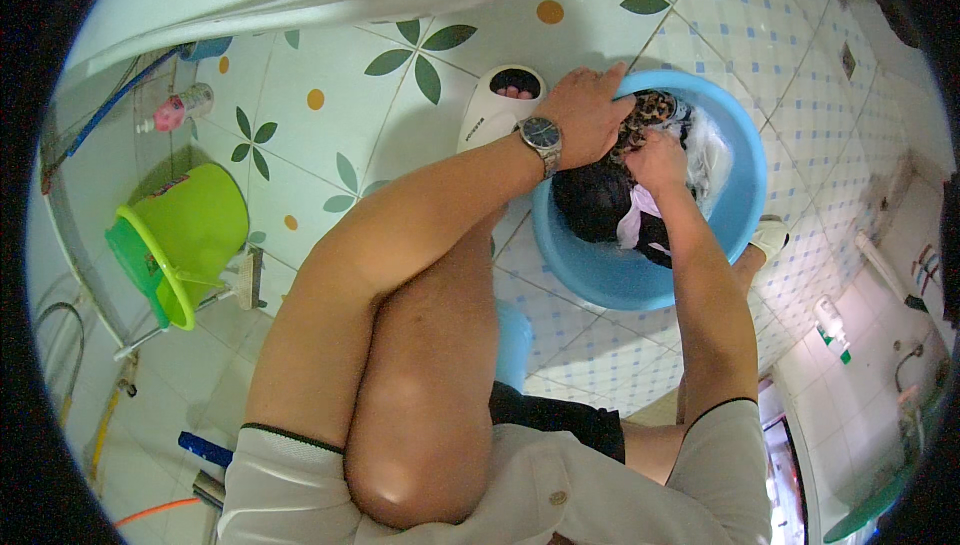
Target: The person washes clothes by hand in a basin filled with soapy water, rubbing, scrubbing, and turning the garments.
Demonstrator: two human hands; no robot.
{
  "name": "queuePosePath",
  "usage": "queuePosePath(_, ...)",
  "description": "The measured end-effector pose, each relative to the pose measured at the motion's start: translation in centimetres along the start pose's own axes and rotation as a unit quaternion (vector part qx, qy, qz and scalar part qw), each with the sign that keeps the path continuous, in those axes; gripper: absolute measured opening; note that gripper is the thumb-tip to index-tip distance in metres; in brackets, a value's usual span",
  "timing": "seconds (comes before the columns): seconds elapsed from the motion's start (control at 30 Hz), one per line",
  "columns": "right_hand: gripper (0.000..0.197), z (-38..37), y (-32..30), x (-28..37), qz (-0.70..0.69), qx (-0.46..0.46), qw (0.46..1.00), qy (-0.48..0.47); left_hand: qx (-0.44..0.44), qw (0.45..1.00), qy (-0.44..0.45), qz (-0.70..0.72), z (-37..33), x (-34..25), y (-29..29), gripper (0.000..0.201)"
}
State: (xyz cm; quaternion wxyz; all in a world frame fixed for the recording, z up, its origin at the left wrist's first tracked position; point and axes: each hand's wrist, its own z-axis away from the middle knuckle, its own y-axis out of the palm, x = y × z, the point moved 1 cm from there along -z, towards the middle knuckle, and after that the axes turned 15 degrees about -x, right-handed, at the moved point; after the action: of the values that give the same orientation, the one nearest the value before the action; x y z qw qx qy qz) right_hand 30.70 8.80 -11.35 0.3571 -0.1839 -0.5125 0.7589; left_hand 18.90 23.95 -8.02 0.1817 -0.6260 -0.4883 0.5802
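A round blue basin (748, 160) stands on the floor with wet laundry and sudsy water inside. My left hand (588, 115), with a metal wristwatch (541, 138) behind it, is at the basin's left rim, its fingers closed on a leopard-print cloth (655, 107). Inside the basin my right hand (660, 161) is also closed on the same cloth; its fingertips are partly hidden. Below my hands lies a dark garment (588, 207) with a pale pink strip (640, 213) across it. White suds (708, 157) gather along the right side.
A white slipper (490, 105) on my foot is left of the basin; another slipper (770, 238) is at its right. A green bucket (205, 235), a brush (248, 278) and a pink-and-clear bottle (176, 109) are at the left. My bent knee (420, 465) rises between my arms.
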Motion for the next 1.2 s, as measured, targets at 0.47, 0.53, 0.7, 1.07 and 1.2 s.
queuePosePath(0.47, 0.04, 3.2, 0.0, -2.9, -0.211, -0.002, 0.975, -0.063, 0.012, 1.0, -0.003, 0.002, 0.2, 0.0, -0.1, 0.038)
queuePosePath(0.53, 0.043, 6.1, -2.0, -2.5, -0.178, 0.006, 0.982, -0.07, 0.013, 1.0, -0.008, 0.002, 0.4, 0.1, 0.0, 0.038)
queuePosePath(0.7, 0.036, 14.5, -4.6, -3.6, -0.178, -0.101, 0.973, -0.109, -0.004, 1.0, -0.009, 0.028, 0.1, -0.1, -0.1, 0.036)
queuePosePath(1.07, 0.074, 12.4, 4.8, -0.4, -0.144, -0.217, 0.965, -0.041, 0.03, 0.999, -0.018, 0.002, -0.2, -0.4, -0.5, 0.038)
queuePosePath(1.2, 0.067, 8.3, 3.1, 0.7, -0.022, -0.116, 0.992, -0.034, 0.01, 1.0, -0.01, 0.002, 0.0, -0.4, -0.3, 0.039)
